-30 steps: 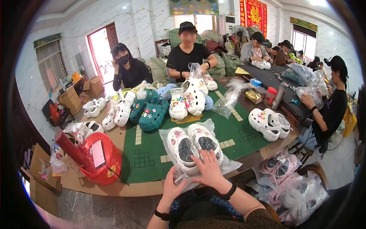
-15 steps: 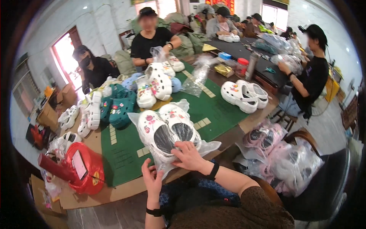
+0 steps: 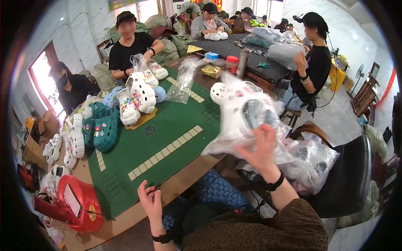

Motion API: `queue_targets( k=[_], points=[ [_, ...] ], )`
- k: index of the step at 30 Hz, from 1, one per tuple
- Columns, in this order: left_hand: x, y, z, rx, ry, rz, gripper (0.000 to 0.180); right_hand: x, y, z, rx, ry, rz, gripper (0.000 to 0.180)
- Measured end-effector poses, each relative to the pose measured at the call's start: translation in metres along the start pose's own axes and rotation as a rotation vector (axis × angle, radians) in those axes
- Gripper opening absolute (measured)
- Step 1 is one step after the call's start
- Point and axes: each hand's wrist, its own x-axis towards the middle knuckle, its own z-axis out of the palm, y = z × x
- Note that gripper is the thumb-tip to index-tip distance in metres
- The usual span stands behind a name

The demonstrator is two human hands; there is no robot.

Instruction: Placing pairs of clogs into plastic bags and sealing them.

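Note:
My right hand [image 3: 263, 149] grips the near edge of a clear plastic bag holding a pair of white clogs [image 3: 245, 100] with black insides, lifted off the table to the right. The bag and fingers are a little blurred. My left hand [image 3: 150, 201] holds nothing, its fingers apart and partly curled, by the near edge of the green mat [image 3: 167, 136]. Behind the lifted bag, part of another white clog [image 3: 217, 93] shows on the table. Teal clogs [image 3: 104, 130] and charm-covered white clogs [image 3: 140, 94] stand on the mat's far left side.
Bagged pink and white clogs [image 3: 307, 161] are heaped on a black chair [image 3: 349, 169] at my right. A red bucket [image 3: 86, 205] with a phone on it stands at the near left. An empty plastic bag [image 3: 184, 83] lies across the mat. Several people work around the tables.
My right hand has lifted the bagged white clogs off the mat and carried them right. My left hand has come away from the bag. The view has swung right.

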Motion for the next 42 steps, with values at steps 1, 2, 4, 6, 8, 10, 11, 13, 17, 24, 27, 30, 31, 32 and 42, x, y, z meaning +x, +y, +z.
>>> queue_targets(
  k=[1,2,4,6,8,10,11,13,17,24,27,30,31,32,42],
  points=[
    [0.000,-0.001,-0.001,-0.004,0.003,0.003,0.053,0.005,0.009,-0.007,-0.059,0.023,0.076,0.062],
    [-0.001,-0.002,-0.003,0.021,0.010,-0.002,0.052,0.007,0.025,-0.008,-0.152,0.059,0.105,0.061],
    [0.000,-0.002,0.001,0.031,0.011,0.001,0.051,0.005,0.064,-0.010,-0.257,0.107,0.131,0.061],
    [0.000,-0.004,0.004,0.037,0.015,0.023,0.048,-0.003,0.102,-0.004,-0.406,0.106,0.279,0.060],
    [0.001,-0.003,0.005,0.061,0.004,0.025,0.046,-0.031,0.142,0.012,-0.426,0.094,0.338,0.059],
    [0.000,-0.002,0.005,0.098,-0.013,0.019,0.043,-0.062,0.167,0.031,-0.441,0.072,0.400,0.058],
    [0.001,-0.002,0.006,0.102,-0.011,0.018,0.043,-0.077,0.174,0.039,-0.362,-0.047,0.500,0.058],
    [0.000,0.000,0.004,0.113,-0.010,0.021,0.042,-0.084,0.172,0.044,-0.277,-0.176,0.606,0.058],
    [-0.002,0.003,0.002,0.152,0.022,0.026,0.038,-0.069,0.151,0.044,-0.333,-0.392,0.603,0.062],
    [-0.001,0.009,0.007,0.224,0.012,0.035,0.033,-0.029,0.129,0.019,-0.697,-0.692,0.547,0.080],
    [-0.001,0.008,0.008,0.219,0.017,0.031,0.032,-0.009,0.135,0.018,-0.682,-0.689,0.576,0.076],
    [0.000,0.008,0.009,0.205,0.021,0.045,0.032,0.015,0.140,0.015,-0.695,-0.612,0.508,0.071],
    [0.001,0.008,0.009,0.204,0.017,0.052,0.032,0.025,0.139,0.018,-0.680,-0.548,0.462,0.069],
    [0.002,0.008,0.009,0.208,0.032,0.054,0.032,0.039,0.139,0.019,-0.594,-0.550,0.447,0.065],
    [0.000,0.011,0.008,0.268,0.054,0.095,0.030,0.131,0.195,0.136,-0.123,-0.524,0.173,0.089]
  ],
)
